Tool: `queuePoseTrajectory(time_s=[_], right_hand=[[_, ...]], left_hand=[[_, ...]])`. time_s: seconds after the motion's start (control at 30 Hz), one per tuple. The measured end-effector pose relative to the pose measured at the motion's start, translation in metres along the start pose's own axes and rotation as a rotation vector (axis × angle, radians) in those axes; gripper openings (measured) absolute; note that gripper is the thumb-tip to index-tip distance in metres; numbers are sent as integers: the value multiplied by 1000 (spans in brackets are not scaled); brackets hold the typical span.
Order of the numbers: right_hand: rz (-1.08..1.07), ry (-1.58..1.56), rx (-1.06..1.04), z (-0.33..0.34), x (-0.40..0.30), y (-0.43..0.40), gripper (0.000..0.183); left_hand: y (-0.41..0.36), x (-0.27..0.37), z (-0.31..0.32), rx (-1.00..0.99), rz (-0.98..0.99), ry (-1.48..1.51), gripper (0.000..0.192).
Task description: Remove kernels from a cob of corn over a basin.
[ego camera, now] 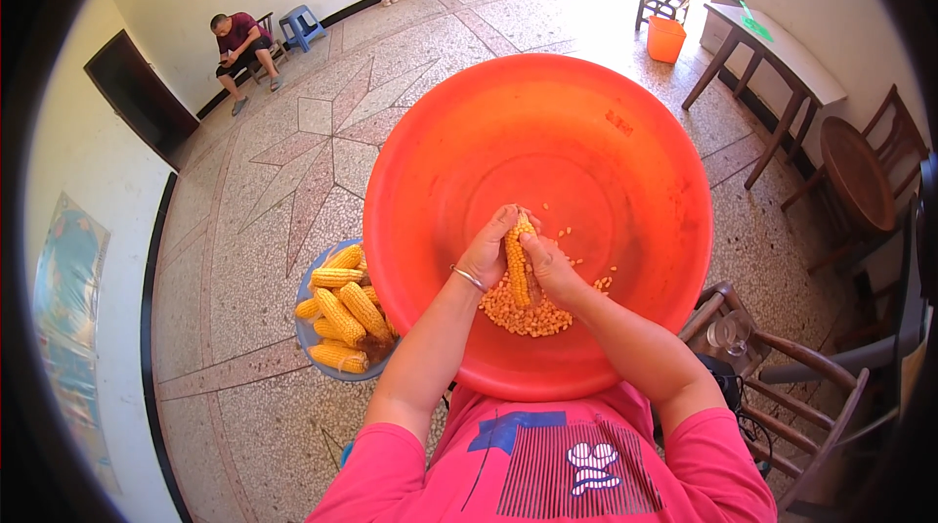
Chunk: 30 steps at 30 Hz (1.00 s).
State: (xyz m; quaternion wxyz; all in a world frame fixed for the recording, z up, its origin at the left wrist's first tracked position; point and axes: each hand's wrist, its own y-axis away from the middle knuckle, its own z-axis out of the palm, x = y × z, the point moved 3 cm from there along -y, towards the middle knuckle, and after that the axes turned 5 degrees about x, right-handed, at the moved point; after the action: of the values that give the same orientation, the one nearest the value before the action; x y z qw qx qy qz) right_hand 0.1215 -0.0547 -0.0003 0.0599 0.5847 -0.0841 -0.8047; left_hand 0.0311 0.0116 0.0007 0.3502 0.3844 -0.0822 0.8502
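A large red plastic basin [535,127] is in front of me, its near rim against my shirt. Above its lower middle, my left hand [489,248] and my right hand [551,266] hold one yellow corn cob [519,263], roughly upright in the view. My left fingers wrap its left side and the right thumb presses near its top. A bracelet circles my left wrist. Loose corn kernels [529,316] lie in a pile on the basin's floor below the cob, with several scattered to the right.
At the left, a blue basin [303,347] holds several corn cobs [341,314]. Close on the right stands a wooden chair [795,354] bearing a glass cup [725,332]. Farther off are a seated person [242,46], a blue stool [300,28], an orange bucket [665,39] and a table [791,61].
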Motion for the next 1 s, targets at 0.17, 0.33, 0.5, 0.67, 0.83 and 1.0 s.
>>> queuePoseTrajectory(time_s=[0.17, 0.33, 0.5, 0.67, 0.83, 1.0], right_hand=[[-63, -89, 11, 2, -1, 2, 37], [-14, -306, 94, 12, -7, 1, 47], [-17, -137, 19, -3, 10, -8, 48], [-97, -1, 19, 0, 12, -6, 42], [61, -241, -87, 3, 3, 1, 40], [105, -383, 30, 10, -9, 5, 39]], left_hand=[[-1, -1, -4, 22, 0, 19, 17], [-1, -2, -2, -2, 18, -49, 16], [-1, -2, 0, 14, -12, -26, 16], [-1, -2, -4, 32, -24, 59, 18], [0, 1, -1, 18, -16, 30, 16], [0, -1, 0, -1, 23, -62, 14]])
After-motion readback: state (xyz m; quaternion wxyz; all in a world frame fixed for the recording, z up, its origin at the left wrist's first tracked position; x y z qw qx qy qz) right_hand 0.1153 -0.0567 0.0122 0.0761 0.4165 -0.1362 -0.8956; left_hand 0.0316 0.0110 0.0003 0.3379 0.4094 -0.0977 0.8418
